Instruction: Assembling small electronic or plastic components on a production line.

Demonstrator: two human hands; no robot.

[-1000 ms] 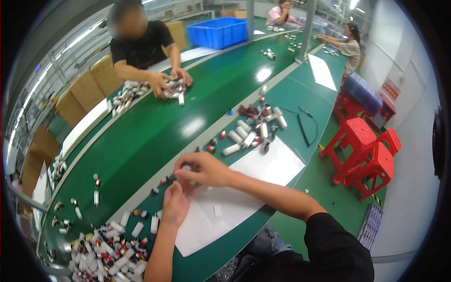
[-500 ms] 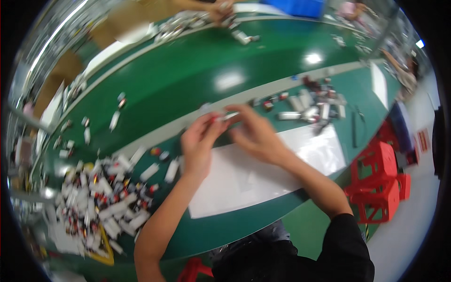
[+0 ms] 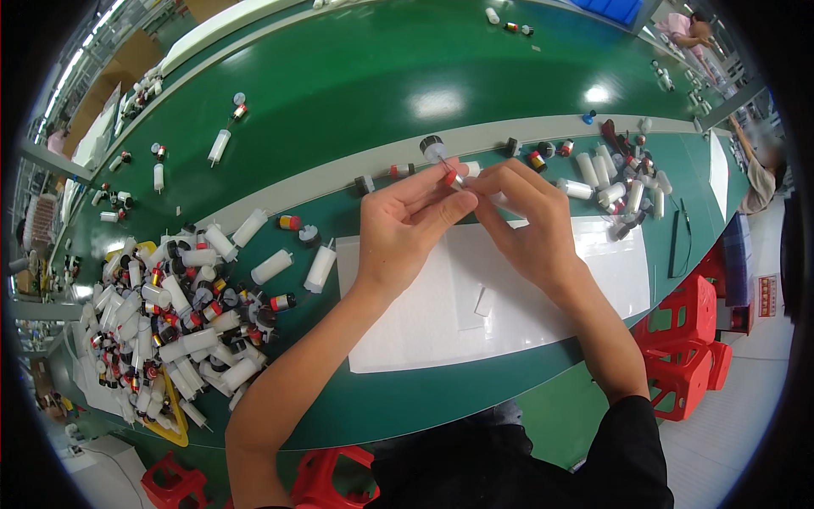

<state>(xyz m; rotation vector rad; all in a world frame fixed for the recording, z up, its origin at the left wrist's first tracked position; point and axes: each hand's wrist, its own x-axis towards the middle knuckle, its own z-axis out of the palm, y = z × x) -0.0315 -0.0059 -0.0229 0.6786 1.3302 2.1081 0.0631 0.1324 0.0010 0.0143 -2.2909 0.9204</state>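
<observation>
From the head camera, the left hand point(image 3: 405, 227) and right hand point(image 3: 527, 222) meet over the white sheet point(image 3: 509, 297) on the green table point(image 3: 356, 93). Both pinch a small red-tipped part point(image 3: 449, 179) between closed fingertips; it may be a thin pin, hard to tell. A slipped pinch could drop it among the white plastic tubes point(image 3: 182, 322) piled to the left.

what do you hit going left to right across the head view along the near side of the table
Heap of white tubes and small red and black parts → pair of loose white tubes → left hand → right hand → smaller cluster of white tubes → red plastic stools.
</observation>
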